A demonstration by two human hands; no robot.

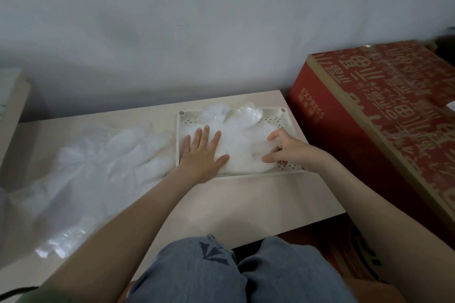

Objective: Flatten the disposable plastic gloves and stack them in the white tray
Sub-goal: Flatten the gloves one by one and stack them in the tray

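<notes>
Two hands work a stack of gloves in a tray on a pale bench by the wall.

The white tray (273, 121) sits at the far right of the bench (246, 204), holding the stacked gloves (242, 147). The left hand (200, 152) lies flat on them, fingers straight and spread, while the right hand (288, 149) has curled fingers (269, 158) gripping the plastic at the stack's right edge. Loose gloves (103, 162) spread across the bench to the left. A red printed box (384, 110) stands just beside the bench on the right, and a plain grey wall (197, 19) rises behind.
</notes>
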